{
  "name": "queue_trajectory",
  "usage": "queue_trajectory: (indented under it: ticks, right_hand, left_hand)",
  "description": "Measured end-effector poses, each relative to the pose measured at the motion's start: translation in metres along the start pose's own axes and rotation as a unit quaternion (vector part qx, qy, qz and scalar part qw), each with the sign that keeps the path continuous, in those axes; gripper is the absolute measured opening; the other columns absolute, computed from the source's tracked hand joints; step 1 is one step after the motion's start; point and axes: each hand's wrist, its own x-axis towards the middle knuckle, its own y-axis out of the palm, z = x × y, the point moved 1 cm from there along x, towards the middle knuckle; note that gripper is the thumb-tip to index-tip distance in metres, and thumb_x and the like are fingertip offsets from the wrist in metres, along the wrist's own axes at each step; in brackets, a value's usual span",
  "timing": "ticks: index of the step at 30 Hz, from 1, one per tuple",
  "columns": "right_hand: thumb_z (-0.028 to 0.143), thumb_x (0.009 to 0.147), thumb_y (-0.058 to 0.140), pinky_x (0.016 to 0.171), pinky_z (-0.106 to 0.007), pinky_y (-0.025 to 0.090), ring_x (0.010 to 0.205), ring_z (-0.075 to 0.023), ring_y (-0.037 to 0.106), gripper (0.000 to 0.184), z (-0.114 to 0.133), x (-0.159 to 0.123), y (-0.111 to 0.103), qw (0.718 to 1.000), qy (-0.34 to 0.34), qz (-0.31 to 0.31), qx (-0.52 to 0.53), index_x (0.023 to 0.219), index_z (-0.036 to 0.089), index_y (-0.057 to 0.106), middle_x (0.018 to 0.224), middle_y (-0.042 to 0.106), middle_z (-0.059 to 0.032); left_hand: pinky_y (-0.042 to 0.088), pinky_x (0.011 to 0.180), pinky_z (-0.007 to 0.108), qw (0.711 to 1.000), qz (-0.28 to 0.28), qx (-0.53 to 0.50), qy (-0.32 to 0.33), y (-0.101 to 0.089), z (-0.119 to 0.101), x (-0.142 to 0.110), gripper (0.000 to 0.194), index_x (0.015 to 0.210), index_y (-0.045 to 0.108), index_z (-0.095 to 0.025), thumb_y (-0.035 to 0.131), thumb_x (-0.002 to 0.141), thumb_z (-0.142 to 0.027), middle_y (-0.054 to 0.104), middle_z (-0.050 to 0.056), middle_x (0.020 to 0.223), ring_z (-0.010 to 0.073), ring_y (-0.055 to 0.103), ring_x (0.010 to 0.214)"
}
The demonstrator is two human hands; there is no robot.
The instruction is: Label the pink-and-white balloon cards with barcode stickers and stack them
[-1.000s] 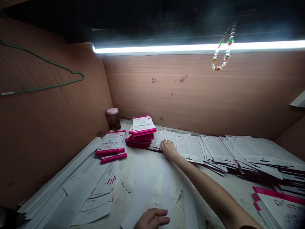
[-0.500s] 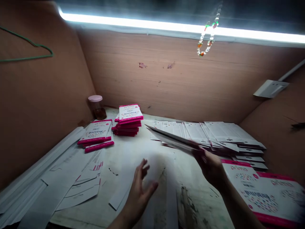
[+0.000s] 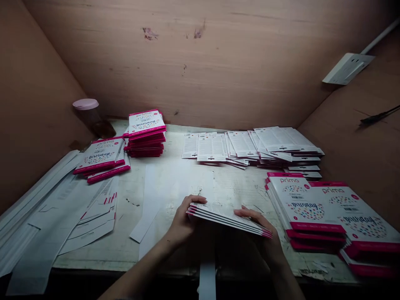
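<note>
Both hands hold a small stack of thin white card packs with pink edges (image 3: pixel 228 218) over the front of the workbench. My left hand (image 3: pixel 187 216) grips the stack's left end, and my right hand (image 3: pixel 258 227) supports the right end from below, fingers spread along it. Behind them lies a spread of packs with their printed white backs up (image 3: pixel 250 146). Pink-and-white "prima" birthday packs stand in stacks at the back (image 3: pixel 146 125), at the left (image 3: pixel 100 156) and at the front right (image 3: pixel 308 208).
White cut paper strips and offcuts (image 3: pixel 65 216) lie along the left of the worn bench (image 3: pixel 131 254). A jar with a pink lid (image 3: pixel 86 110) stands in the back left corner. Wooden panels wall the bench, with a wall socket (image 3: pixel 348 68) at upper right.
My right hand has lifted packs from the spread, and my left hand has joined it on them. The stack has come toward the bench's front edge, and the view has tilted downward.
</note>
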Motion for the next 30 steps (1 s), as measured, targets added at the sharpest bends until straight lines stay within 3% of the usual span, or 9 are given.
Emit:
queue_trajectory:
  ticks: [5,8,11,13,17,21,24,27,30]
  right_hand:
    - [0.037,0.084,0.066,0.107,-0.047,0.042,0.118,-0.0293,0.059,0.023,0.002,0.003,0.002,0.999,-0.041,0.024,-0.020,0.104,0.028,0.071,0.110,0.071,-0.0068]
    - [0.060,0.081,0.061,0.104,-0.050,0.044,0.118,-0.0327,0.058,0.049,0.009,0.013,-0.012,0.994,-0.048,0.100,-0.007,0.117,0.027,0.066,0.120,0.067,-0.0098]
    - [0.084,0.077,0.033,0.107,-0.054,0.041,0.130,-0.0354,0.048,0.083,0.025,0.051,-0.030,0.979,-0.133,0.143,0.064,0.136,0.029,0.050,0.140,0.054,-0.0100]
    - [0.075,0.085,0.032,0.113,-0.052,0.034,0.137,-0.0312,0.040,0.072,0.038,0.096,-0.029,0.975,-0.188,0.122,0.000,0.139,0.030,0.046,0.147,0.047,-0.0068]
    - [0.048,0.080,0.067,0.116,-0.051,0.027,0.142,-0.0326,0.030,0.070,0.047,0.198,0.025,0.916,-0.201,0.170,-0.304,0.139,0.016,0.047,0.153,0.035,-0.0158]
    - [0.023,0.079,0.065,0.112,-0.048,0.035,0.130,-0.0326,0.049,0.043,0.040,0.253,0.080,0.897,-0.244,0.127,-0.347,0.120,0.008,0.062,0.133,0.057,-0.0222]
    - [0.015,0.090,0.045,0.109,-0.044,0.038,0.119,-0.0241,0.059,0.031,0.040,0.237,0.067,0.908,-0.266,0.068,-0.316,0.115,0.012,0.064,0.119,0.067,-0.0161]
    - [0.019,0.096,0.035,0.111,-0.048,0.035,0.123,-0.0235,0.054,0.036,0.048,0.179,0.015,0.921,-0.275,-0.052,-0.270,0.124,0.014,0.058,0.124,0.063,-0.0159]
    - [0.032,0.095,0.047,0.101,-0.047,0.045,0.119,-0.0257,0.057,0.037,0.050,0.100,-0.031,0.959,-0.203,-0.178,-0.086,0.131,0.027,0.052,0.128,0.062,-0.0099]
  left_hand:
    - [0.045,0.090,0.035,0.999,-0.031,0.013,0.033,-0.002,0.002,0.009,0.033,0.107,0.056,-0.022,0.071,0.078,-0.019,0.057,0.007,0.113,0.0216,0.056,0.101]
    - [0.044,0.079,0.029,1.000,-0.021,-0.008,-0.004,-0.003,0.007,0.016,0.032,0.104,0.056,-0.021,0.073,0.077,-0.021,0.059,0.004,0.102,0.0169,0.056,0.086]
    - [0.039,0.066,0.025,0.998,0.012,-0.037,-0.045,-0.004,0.011,0.021,0.021,0.092,0.057,-0.018,0.072,0.079,-0.025,0.057,0.000,0.082,0.0125,0.050,0.070]
    - [0.038,0.065,0.024,0.997,0.020,-0.051,-0.048,-0.004,0.012,0.024,0.021,0.090,0.057,-0.017,0.072,0.078,-0.025,0.057,0.000,0.081,0.0121,0.049,0.069]
    - [0.039,0.065,0.025,0.996,0.017,-0.064,-0.065,-0.004,0.010,0.025,0.020,0.088,0.056,-0.016,0.070,0.079,-0.025,0.059,0.001,0.081,0.0131,0.051,0.070]
    - [0.040,0.064,0.026,0.996,0.013,-0.061,-0.062,-0.004,0.008,0.026,0.018,0.089,0.055,-0.016,0.068,0.080,-0.024,0.059,0.002,0.080,0.0139,0.052,0.069]
    - [0.042,0.066,0.027,0.997,0.021,-0.045,-0.056,-0.004,0.008,0.026,0.017,0.090,0.055,-0.017,0.067,0.080,-0.022,0.061,0.004,0.085,0.0154,0.055,0.073]
    - [0.046,0.075,0.030,0.999,0.029,-0.026,-0.024,-0.005,0.008,0.027,0.019,0.095,0.054,-0.019,0.066,0.080,-0.019,0.060,0.006,0.097,0.0183,0.058,0.085]
    - [0.041,0.099,0.040,1.000,0.005,-0.011,0.026,-0.006,0.007,0.026,0.062,0.129,0.042,-0.024,0.070,0.074,-0.015,0.042,0.011,0.135,0.0256,0.049,0.118]
